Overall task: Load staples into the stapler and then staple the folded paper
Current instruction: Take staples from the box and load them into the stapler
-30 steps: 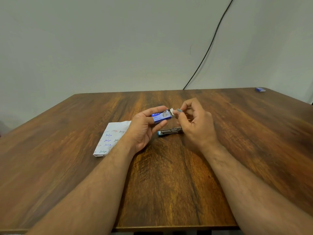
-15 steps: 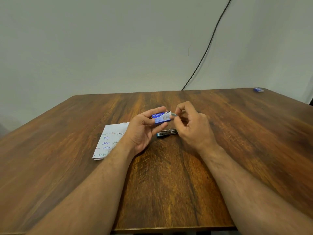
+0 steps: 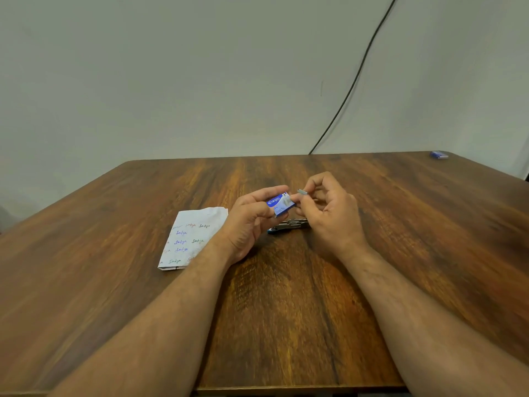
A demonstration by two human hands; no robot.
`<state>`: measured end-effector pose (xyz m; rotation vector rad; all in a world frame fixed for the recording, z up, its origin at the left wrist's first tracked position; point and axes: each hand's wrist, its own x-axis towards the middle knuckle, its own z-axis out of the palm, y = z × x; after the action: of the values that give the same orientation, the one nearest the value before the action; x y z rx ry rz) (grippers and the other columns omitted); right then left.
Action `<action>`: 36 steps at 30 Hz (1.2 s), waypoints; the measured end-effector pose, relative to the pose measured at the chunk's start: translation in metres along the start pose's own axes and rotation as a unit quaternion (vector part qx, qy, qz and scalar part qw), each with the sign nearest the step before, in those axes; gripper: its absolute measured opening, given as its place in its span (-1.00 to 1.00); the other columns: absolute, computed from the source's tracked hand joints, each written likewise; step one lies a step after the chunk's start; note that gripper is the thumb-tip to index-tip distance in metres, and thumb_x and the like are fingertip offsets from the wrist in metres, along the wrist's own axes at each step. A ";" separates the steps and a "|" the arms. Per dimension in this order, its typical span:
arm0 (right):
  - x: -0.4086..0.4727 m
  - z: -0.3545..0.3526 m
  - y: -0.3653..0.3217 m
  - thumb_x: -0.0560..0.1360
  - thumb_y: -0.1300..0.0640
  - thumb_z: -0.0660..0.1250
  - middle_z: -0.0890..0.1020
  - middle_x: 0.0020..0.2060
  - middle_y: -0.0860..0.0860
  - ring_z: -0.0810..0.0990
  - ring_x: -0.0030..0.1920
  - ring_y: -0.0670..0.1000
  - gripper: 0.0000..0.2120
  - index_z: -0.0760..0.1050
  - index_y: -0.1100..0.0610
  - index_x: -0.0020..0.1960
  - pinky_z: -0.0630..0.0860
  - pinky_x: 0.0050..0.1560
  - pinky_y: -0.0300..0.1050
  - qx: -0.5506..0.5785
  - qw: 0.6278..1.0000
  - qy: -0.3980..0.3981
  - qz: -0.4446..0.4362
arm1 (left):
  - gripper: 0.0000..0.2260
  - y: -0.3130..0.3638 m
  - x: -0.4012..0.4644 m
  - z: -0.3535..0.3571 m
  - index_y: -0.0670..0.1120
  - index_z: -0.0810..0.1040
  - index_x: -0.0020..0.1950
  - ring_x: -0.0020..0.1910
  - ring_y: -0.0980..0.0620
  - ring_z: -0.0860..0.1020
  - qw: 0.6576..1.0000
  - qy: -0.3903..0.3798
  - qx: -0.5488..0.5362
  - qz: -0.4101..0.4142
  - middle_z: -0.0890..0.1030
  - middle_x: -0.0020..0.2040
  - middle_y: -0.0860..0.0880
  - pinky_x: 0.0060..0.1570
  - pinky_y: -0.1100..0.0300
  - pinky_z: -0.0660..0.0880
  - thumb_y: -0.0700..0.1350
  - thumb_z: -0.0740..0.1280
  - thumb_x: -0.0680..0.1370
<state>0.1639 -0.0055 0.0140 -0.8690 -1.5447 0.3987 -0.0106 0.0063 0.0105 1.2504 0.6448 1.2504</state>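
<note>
Right hand pinches a light, brittle staple strip beside the staple box, which the left hand grips; hold its sides gently.

Staple box: white brand word on the blue face, reads roughly "kangaro"; the small print under it is too fine to read.
Paper: the handwritten word "Satya" repeated down the sheet in blue, red and green ink.
</note>
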 end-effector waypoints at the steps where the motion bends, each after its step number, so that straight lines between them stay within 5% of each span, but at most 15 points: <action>1: 0.000 -0.001 0.000 0.55 0.16 0.40 0.75 -0.20 -0.01 0.76 -0.13 -0.10 -0.90 0.49 0.02 -0.07 0.71 -0.23 -0.06 0.004 1.000 -0.006 0.005 | -0.47 0.000 -0.001 -0.001 -0.23 0.59 0.32 0.17 -0.08 0.64 1.000 -0.004 0.002 -0.003 0.62 0.27 -0.27 0.12 0.14 0.61 -0.30 0.24 0.34; 8: -0.001 0.002 0.000 0.55 0.09 0.40 0.73 -0.27 -0.08 0.72 -0.20 -0.16 -0.89 0.49 -0.07 -0.07 0.61 -0.24 -0.29 -0.061 0.998 0.015 0.002 | -0.69 0.002 0.001 0.000 -0.10 0.66 0.25 0.27 -0.20 0.59 1.000 0.019 -0.018 0.016 0.58 0.28 -0.26 0.16 0.11 0.59 -0.23 0.41 0.50; 15: 0.000 0.004 0.008 0.48 0.14 0.46 0.66 -0.40 -0.15 0.63 -0.30 -0.25 -0.81 0.50 -0.09 -0.17 0.32 -0.15 -0.66 -0.143 0.989 0.029 0.017 | -0.77 0.003 0.001 0.002 0.01 0.66 0.19 0.03 -0.09 0.64 0.995 0.079 0.038 0.051 0.66 0.09 -0.18 0.03 0.09 0.62 -0.21 0.27 0.66; 22: -0.002 0.005 0.008 0.41 0.16 0.41 0.63 -0.43 -0.13 0.61 -0.40 -0.15 -0.86 0.52 -0.06 -0.21 0.49 -0.40 -0.36 -0.154 0.988 -0.001 0.003 | -0.74 0.003 0.002 0.003 -0.10 0.62 0.21 -0.08 -0.04 0.68 0.994 0.098 0.032 0.046 0.62 -0.02 -0.17 -0.04 0.18 0.63 -0.34 0.24 0.63; 27: -0.002 0.007 0.007 0.37 0.16 0.38 0.64 -0.45 -0.09 0.60 -0.44 -0.06 -0.92 0.51 0.00 -0.23 0.57 -0.32 -0.11 -0.149 0.989 -0.020 0.010 | -0.69 0.004 0.005 -0.001 -0.14 0.61 0.18 0.00 -0.06 0.72 0.987 0.153 0.032 0.031 0.67 0.12 -0.20 -0.03 0.19 0.64 -0.24 0.52 0.46; 32: -0.003 0.007 0.007 0.40 0.19 0.39 0.63 -0.47 -0.05 0.59 -0.47 -0.06 -0.87 0.50 -0.01 -0.24 0.55 -0.32 -0.17 -0.154 0.987 -0.045 0.014 | -0.56 -0.006 0.011 0.002 -0.03 0.38 0.22 -0.10 0.03 0.74 0.965 0.243 0.088 0.051 0.68 0.09 -0.14 -0.10 0.17 0.66 -0.23 0.53 0.47; 36: -0.003 0.005 0.007 0.43 0.21 0.45 0.63 -0.44 -0.09 0.54 -0.47 -0.12 -0.83 0.53 -0.02 -0.21 0.47 -0.37 -0.34 -0.159 0.983 -0.084 0.021 | -0.74 -0.009 0.011 -0.001 0.01 0.56 0.14 -0.01 0.08 0.68 0.925 0.293 0.236 0.047 0.70 0.01 0.02 0.09 0.02 0.63 -0.06 0.50 0.49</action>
<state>0.1607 -0.0019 0.0068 -1.1404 -1.7793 0.2639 -0.0057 0.0184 0.0052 1.2962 1.3989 1.6283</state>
